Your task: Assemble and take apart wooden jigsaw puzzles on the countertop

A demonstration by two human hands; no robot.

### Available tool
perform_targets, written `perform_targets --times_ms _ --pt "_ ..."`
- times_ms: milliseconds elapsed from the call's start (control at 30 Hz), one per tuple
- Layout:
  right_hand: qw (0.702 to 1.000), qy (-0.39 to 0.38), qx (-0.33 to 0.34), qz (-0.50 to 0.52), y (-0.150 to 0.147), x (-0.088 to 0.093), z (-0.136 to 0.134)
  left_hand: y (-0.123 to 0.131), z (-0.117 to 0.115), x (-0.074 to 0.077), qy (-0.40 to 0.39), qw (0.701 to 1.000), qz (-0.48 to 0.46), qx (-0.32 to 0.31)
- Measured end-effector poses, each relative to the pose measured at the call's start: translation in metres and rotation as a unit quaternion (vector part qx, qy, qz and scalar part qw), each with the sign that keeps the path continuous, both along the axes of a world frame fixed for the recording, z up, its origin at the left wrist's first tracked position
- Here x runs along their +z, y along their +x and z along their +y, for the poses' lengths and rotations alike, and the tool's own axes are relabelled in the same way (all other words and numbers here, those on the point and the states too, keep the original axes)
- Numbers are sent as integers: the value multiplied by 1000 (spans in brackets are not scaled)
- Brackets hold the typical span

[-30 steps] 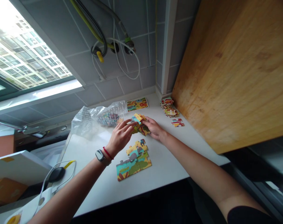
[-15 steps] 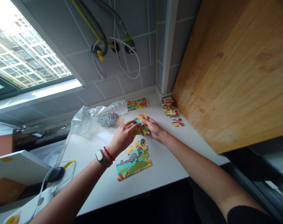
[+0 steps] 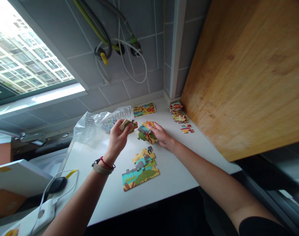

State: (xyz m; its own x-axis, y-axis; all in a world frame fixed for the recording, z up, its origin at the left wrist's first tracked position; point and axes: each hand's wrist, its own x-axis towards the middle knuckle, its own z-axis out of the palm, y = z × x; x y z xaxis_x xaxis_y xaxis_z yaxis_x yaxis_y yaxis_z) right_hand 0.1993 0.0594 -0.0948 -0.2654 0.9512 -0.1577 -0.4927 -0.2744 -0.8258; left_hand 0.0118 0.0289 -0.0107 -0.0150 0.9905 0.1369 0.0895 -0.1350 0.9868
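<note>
My left hand [image 3: 117, 139] is raised above the white counter [image 3: 110, 183], pinching a green and brown jigsaw piece [image 3: 127, 126] between thumb and fingers. My right hand [image 3: 163, 135] has its fingertips against a small cluster of joined jigsaw pieces [image 3: 146, 132] lying on the counter. Just below that cluster lies a larger assembled section of jigsaw [image 3: 139, 172], with a grey animal on a turquoise and green scene. Neither hand touches it. A clear plastic bag [image 3: 95, 126] holding more pieces lies just behind my left hand, partly hidden by it.
A picture card [image 3: 144, 109] lies at the back of the counter. A stack of pieces [image 3: 177, 113] and a loose piece [image 3: 187, 129] sit to the right, under a wooden board [image 3: 238, 75]. A mouse [image 3: 57, 185] and white power bank [image 3: 42, 214] sit lower left.
My left hand has moved away from the cluster towards the bag, lifting a piece and turning my wrist. My right hand stays on the cluster.
</note>
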Motion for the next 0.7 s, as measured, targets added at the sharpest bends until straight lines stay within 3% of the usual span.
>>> perform_targets --times_ms 133,267,400,567,700 --pt "999 29 10 -24 0 0 -1 3 6 -1 -37 998 -52 -13" --pt "998 45 24 -27 -1 2 -3 10 9 -8 -34 999 -12 -34" --pt "999 40 34 9 -3 4 -4 19 12 -25 -56 996 23 -70" --pt "998 49 -6 24 -5 1 -1 28 17 -49 9 998 50 -44" --pt "994 97 -48 -15 -3 0 2 35 19 -58 30 998 44 -46"
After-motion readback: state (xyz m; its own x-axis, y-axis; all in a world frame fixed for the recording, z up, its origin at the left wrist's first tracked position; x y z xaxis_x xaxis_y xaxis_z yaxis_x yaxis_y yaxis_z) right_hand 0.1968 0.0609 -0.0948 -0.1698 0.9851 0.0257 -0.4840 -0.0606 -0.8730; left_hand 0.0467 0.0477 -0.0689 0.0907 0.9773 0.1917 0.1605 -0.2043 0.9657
